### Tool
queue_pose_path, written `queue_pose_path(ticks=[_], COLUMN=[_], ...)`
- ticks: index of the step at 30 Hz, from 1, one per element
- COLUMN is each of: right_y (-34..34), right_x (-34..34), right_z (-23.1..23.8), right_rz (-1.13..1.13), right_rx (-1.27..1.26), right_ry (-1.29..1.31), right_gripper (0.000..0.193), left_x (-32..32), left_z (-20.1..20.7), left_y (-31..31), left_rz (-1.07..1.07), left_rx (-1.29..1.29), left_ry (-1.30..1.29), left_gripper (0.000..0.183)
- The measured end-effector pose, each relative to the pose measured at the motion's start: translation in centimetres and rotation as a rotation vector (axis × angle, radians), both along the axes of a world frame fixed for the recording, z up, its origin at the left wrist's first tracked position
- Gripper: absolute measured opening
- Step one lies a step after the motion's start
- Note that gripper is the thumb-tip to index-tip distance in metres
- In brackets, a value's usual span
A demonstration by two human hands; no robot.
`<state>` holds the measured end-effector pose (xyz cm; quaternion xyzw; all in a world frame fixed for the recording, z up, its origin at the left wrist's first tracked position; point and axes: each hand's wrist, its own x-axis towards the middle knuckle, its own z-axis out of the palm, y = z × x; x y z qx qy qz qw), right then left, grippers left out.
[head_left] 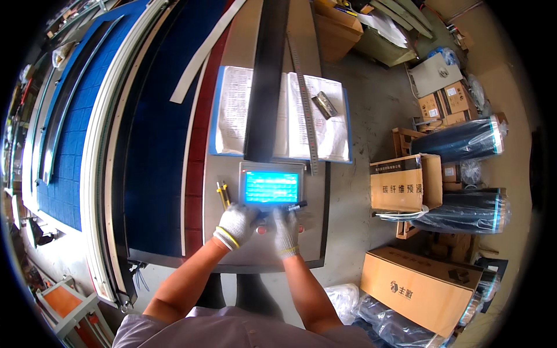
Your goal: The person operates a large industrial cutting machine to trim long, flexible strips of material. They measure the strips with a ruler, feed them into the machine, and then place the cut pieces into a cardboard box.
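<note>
In front of me a lit blue touchscreen (271, 187) sits in a grey control panel (235, 174). My right hand (285, 231), in a white knit glove, is just below the screen, closed on a black marker pen (297, 206) that sticks out to the right. Beside it, my gloved left hand (237, 225) is at the screen's lower left corner with its fingers curled; what they hold, if anything, is hidden. Red buttons (261, 230) show between and beside my hands. A yellow-handled tool (223, 194) lies left of the screen.
Beyond the screen lies an open binder of printed sheets (232, 110), crossed by a dark bar (266, 87) and a steel ruler (303, 98). A small metal block (324, 105) rests on it. Dark blue machine bed (156, 156) at left; cardboard boxes (418, 290) and wrapped rolls (458, 139) at right.
</note>
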<state>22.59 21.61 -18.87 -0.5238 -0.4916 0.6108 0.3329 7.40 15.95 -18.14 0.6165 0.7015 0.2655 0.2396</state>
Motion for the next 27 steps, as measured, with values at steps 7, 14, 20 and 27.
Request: queue_pose_path(ticks=[7,14,20,27], right_y=[-5.2,-7.9,-8.8,-8.6], right_x=[3.0,2.9,4.1,4.7], right_z=[-4.3,-4.1,-6.5,-6.8], right_rz=[-0.165,0.221,0.301,0.334], right_rx=[0.017,0.698,0.909,0.89], right_ry=[-0.368,-0.685,-0.817,-0.838], right_gripper=[0.023,0.012,0.015,0.021], left_x=[-0.1,-18.9,-31.5,-32.2], left_z=[-3.7,-3.2,-2.9,-4.5], left_y=[-3.5,2.0,12.5,15.5], left_rz=[0.111,0.787,1.056,1.06], left_rx=[-0.167,0.121,-0.259,-0.328], left_ry=[0.322,0.208,0.271,0.236], left_gripper=[0.023,0.018,0.048,0.042])
